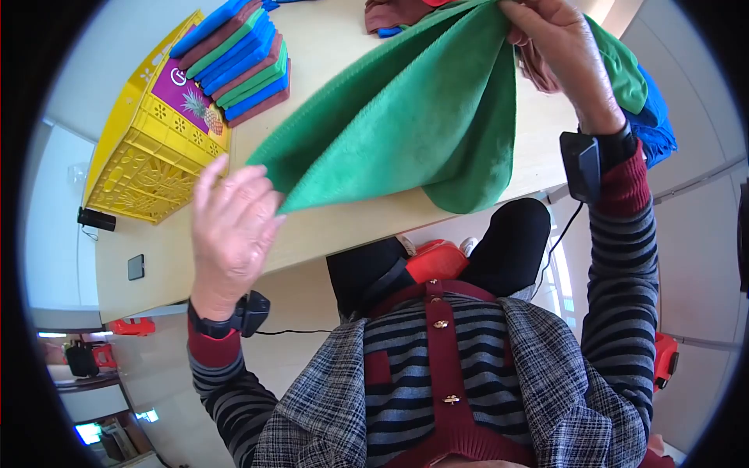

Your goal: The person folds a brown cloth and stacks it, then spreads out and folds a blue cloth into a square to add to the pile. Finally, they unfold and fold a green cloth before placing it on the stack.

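A green cloth [398, 148] is stretched in the air between my two hands, sagging in a loose fold at its lower right. My right hand [558, 47] pinches its upper right end. At the lower left end, my left hand [238, 222] has its fingers closed on the cloth's edge, with some fingers partly extended; the exact grip is partly hidden. Beyond my left hand, a neat stack of folded blue, green and brown cloths [246, 66] leans beside a yellow plastic basket [160, 156].
Loose blue and green cloths [651, 125] hang over the table's right side. More crumpled brown cloth [394, 15] lies at the back. A dark phone-like object [136, 267] and a small black box [97, 219] are at the left of the table [312, 242].
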Demonstrator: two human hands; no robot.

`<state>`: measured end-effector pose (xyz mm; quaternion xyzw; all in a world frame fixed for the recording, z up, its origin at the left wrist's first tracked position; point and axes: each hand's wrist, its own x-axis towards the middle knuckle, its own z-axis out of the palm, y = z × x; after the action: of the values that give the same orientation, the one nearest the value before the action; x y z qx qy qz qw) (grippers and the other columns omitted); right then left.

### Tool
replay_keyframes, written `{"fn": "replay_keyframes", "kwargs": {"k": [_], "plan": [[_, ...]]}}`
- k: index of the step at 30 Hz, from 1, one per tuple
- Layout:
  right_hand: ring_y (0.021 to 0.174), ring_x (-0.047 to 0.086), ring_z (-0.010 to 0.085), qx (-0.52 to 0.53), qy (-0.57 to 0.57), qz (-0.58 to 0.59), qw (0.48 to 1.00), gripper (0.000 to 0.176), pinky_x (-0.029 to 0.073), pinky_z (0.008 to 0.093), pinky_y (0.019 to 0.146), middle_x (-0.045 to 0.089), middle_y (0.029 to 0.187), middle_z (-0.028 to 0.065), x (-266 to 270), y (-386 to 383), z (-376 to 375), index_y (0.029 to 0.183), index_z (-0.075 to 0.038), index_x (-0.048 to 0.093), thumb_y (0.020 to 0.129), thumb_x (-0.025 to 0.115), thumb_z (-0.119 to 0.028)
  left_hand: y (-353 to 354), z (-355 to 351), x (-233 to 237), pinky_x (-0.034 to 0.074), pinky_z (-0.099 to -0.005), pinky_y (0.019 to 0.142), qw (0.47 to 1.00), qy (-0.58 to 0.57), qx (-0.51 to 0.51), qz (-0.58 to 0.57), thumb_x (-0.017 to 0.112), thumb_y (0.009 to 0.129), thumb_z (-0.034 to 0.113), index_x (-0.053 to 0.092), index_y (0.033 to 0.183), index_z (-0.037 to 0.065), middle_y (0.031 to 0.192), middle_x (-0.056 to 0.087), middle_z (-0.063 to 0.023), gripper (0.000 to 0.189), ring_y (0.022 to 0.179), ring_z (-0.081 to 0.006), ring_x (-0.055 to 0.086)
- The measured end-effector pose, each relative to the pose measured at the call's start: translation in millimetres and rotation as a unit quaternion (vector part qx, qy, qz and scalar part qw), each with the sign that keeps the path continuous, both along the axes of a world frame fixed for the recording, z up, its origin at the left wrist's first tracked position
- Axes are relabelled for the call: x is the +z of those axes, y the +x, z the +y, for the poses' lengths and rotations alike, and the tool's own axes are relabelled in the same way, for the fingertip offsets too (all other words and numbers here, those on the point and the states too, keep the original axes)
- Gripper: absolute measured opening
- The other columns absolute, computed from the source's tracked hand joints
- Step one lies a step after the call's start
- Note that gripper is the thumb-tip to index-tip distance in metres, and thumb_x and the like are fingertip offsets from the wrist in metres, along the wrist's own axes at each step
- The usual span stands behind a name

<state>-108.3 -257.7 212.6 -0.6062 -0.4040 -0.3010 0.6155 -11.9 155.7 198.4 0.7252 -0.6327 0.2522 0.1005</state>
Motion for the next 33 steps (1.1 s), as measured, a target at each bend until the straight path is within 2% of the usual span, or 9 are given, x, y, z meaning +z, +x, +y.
{"fn": "replay_keyframes", "kwargs": {"k": [1, 3, 8, 13, 16, 20, 25, 29, 33], "plan": [[0.077, 0.055, 0.0045, -0.139, -0.023, 0.077, 0.987, 0.012, 0.047, 0.02, 0.069, 0.059, 0.087, -0.0036, 16.0, -16.0, 7.1, 0.107, -0.004, 0.065, 0.101, 0.054, -0.003, 2.1, 0.3, 12.0, 0.038, -0.0594, 0.113, 1.0, -0.014, -0.009, -0.011, 0.079, 0.075, 0.009, 0.067, 0.092, 0.002, 0.099, 0.066, -0.0107, 0.023, 0.116, -0.0297, 0.062], [0.076, 0.055, 0.0045, -0.403, -0.065, 0.224, 0.885, 0.012, 0.048, 0.02, 0.07, 0.059, 0.086, -0.0036, 44.8, -43.7, 21.7, 0.107, -0.004, 0.064, 0.102, 0.053, -0.004, 7.6, 1.6, 36.8, 0.038, -0.0596, 0.113, 0.999, -0.028, -0.012, -0.044, 0.079, 0.075, 0.009, 0.066, 0.093, 0.003, 0.099, 0.066, -0.0101, 0.023, 0.114, -0.0304, 0.062], [0.078, 0.056, 0.0039, -0.358, -0.025, 0.201, 0.911, 0.012, 0.05, 0.0204, 0.073, 0.061, 0.087, -0.0029, 67.3, -60.9, 17.8, 0.108, -0.003, 0.064, 0.103, 0.054, -0.006, 3.7, -5.5, 83.4, 0.038, -0.0587, 0.113, 0.99, -0.055, -0.005, -0.132, 0.078, 0.077, 0.006, 0.065, 0.096, 0.004, 0.1, 0.066, -0.0085, 0.023, 0.109, -0.0322, 0.063], [0.081, 0.058, 0.0038, -0.309, -0.025, 0.185, 0.933, 0.011, 0.051, 0.0208, 0.076, 0.063, 0.091, -0.002, 78.0, -75.5, 16.6, 0.108, -0.003, 0.064, 0.103, 0.055, -0.008, 18.1, -6.6, 95.8, 0.039, -0.0561, 0.114, 0.982, -0.098, -0.002, -0.159, 0.076, 0.083, 0.004, 0.066, 0.1, 0.004, 0.101, 0.066, -0.008, 0.02, 0.107, -0.0303, 0.064], [0.082, 0.058, 0.004, -0.288, -0.026, 0.19, 0.938, 0.011, 0.051, 0.0208, 0.076, 0.063, 0.092, -0.0018, 77.6, -76.6, 24.0, 0.109, -0.003, 0.064, 0.103, 0.056, -0.008, 23.3, -6.1, 101.4, 0.038, -0.0522, 0.116, 0.963, -0.136, 0.075, -0.219, 0.074, 0.088, 0.002, 0.066, 0.105, 0.005, 0.103, 0.066, -0.0072, 0.019, 0.105, -0.0264, 0.064], [0.08, 0.056, 0.0047, -0.281, -0.002, 0.204, 0.938, 0.01, 0.05, 0.0206, 0.076, 0.062, 0.091, -0.0021, 75.4, -74.9, 21.4, 0.108, -0.004, 0.064, 0.103, 0.057, -0.007, 31.5, -14.7, 96.5, 0.03, -0.0501, 0.12, 0.967, -0.11, 0.13, -0.189, 0.069, 0.094, 0.005, 0.065, 0.114, 0.003, 0.11, 0.065, -0.0082, 0.021, 0.109, -0.0248, 0.062], [0.078, 0.055, 0.0052, -0.305, -0.025, 0.217, 0.927, 0.009, 0.048, 0.0206, 0.073, 0.062, 0.091, -0.0022, 69.4, -73.8, 15.3, 0.107, -0.004, 0.065, 0.102, 0.058, -0.006, 43.7, -22.2, 98.6, 0.03, -0.0493, 0.121, 0.957, -0.08, 0.147, -0.235, 0.071, 0.092, 0.009, 0.066, 0.11, 0.005, 0.111, 0.065, -0.0079, 0.019, 0.106, -0.0253, 0.062], [0.081, 0.055, 0.0049, -0.339, -0.013, 0.228, 0.913, 0.008, 0.047, 0.0212, 0.072, 0.062, 0.091, -0.0023, 58.0, -64.9, 1.2, 0.106, -0.003, 0.065, 0.101, 0.058, -0.005, 66.2, -48.4, 110.6, 0.038, -0.0478, 0.113, 0.962, -0.044, 0.131, -0.234, 0.07, 0.091, 0.011, 0.065, 0.107, 0.004, 0.107, 0.063, -0.0112, 0.018, 0.101, -0.0293, 0.06], [0.083, 0.055, 0.0047, -0.378, 0.004, 0.179, 0.908, 0.008, 0.047, 0.0223, 0.074, 0.061, 0.09, -0.0022, 36.1, -71.3, -58.2, 0.106, -0.002, 0.064, 0.101, 0.058, -0.003, 104.4, -112.3, 103.1, 0.044, -0.0445, 0.092, 0.979, -0.096, 0.023, -0.176, 0.067, 0.088, 0.007, 0.061, 0.1, 0.004, 0.097, 0.06, -0.013, 0.014, 0.096, -0.0335, 0.059]]}}
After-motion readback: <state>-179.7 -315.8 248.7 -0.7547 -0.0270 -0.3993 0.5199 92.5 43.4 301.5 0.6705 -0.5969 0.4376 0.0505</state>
